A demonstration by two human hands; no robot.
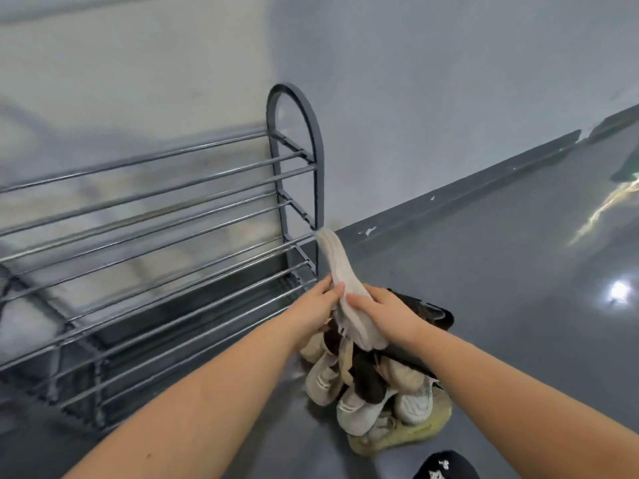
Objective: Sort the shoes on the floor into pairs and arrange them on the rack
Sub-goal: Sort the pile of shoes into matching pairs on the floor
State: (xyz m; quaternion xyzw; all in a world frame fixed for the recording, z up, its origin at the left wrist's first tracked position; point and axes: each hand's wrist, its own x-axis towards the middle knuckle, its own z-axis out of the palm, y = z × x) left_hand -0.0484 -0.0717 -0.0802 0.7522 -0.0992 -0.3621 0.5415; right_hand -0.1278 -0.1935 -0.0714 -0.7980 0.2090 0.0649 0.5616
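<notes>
A pale grey shoe is held sole-up above a heap of shoes on the floor, its toe pointing at the rack's right end. My left hand grips the shoe's left side with curled fingers. My right hand holds its right side near the heel, thumb on the sole. The heap has white, brown, beige and dark shoes, with a yellow-green soled one at the bottom. The metal shoe rack stands to the left, its rod shelves bare.
A grey wall rises behind the rack and a dark skirting board runs along it to the right. The glossy dark floor spreads right of the heap. A black object with white print lies at the bottom edge.
</notes>
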